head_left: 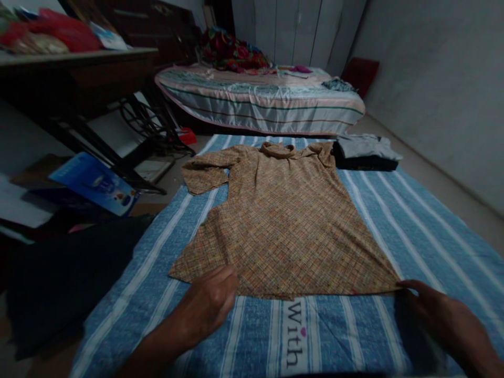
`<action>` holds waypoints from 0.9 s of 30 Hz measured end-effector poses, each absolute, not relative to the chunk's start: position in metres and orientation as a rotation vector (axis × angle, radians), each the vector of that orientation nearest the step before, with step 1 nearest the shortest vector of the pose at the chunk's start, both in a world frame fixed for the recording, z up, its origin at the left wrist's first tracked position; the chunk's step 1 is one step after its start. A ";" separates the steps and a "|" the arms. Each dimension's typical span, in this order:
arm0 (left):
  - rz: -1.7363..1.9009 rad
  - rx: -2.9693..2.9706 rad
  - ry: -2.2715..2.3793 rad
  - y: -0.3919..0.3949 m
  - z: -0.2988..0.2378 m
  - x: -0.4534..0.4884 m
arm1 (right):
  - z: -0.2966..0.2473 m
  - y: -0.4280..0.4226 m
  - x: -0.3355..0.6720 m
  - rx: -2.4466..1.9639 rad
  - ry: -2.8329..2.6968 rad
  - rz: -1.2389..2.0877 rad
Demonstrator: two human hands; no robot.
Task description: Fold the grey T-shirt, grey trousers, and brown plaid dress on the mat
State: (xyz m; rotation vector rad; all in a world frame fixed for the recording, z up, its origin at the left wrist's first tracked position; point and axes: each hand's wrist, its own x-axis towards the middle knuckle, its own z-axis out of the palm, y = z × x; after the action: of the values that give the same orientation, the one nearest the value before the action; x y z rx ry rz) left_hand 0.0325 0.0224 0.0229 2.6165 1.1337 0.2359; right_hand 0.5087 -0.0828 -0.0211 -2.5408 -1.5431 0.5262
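Note:
A tan checked shirt lies spread flat on a blue-and-white striped sheet, collar pointing away from me. My left hand rests on the shirt's near hem left of centre, fingers curled down onto the cloth. My right hand pinches the hem's near right corner, fingers closed on the fabric. One short sleeve sticks out at the upper left; the right sleeve is folded under or hidden.
A folded pile of grey and dark clothes sits at the sheet's far right. A bed with striped cover stands behind. A dark table frame, a blue box and dark cloth lie left. A wall runs along the right.

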 end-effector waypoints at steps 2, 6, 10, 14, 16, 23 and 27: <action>0.382 2.608 1.150 0.030 0.024 0.021 | -0.010 -0.081 0.497 -2.563 -1.672 0.347; 0.495 2.522 1.608 0.055 0.033 -0.013 | 0.009 -0.067 0.432 -2.044 -1.980 -0.181; 0.172 2.262 2.109 0.071 0.042 -0.037 | -0.004 -0.047 0.334 -1.365 -2.253 -0.116; 0.074 2.025 2.183 0.074 0.044 -0.041 | -0.031 -0.036 0.268 -1.271 -2.253 -0.134; 0.103 1.935 2.181 0.075 0.042 -0.043 | -0.038 -0.033 0.256 -1.332 -2.317 -0.145; 0.202 1.837 2.070 0.087 0.026 -0.048 | -0.037 -0.024 0.260 -1.231 -2.488 -0.206; 0.385 1.784 2.044 0.085 0.027 -0.045 | -0.040 -0.015 0.260 -1.238 -2.485 -0.134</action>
State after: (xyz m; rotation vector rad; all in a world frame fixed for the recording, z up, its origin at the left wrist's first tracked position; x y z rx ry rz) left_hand -0.0451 0.0855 0.0272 1.7839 2.0441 0.3846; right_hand 0.2604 -0.0152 -0.0403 -1.2381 -2.4851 -0.1339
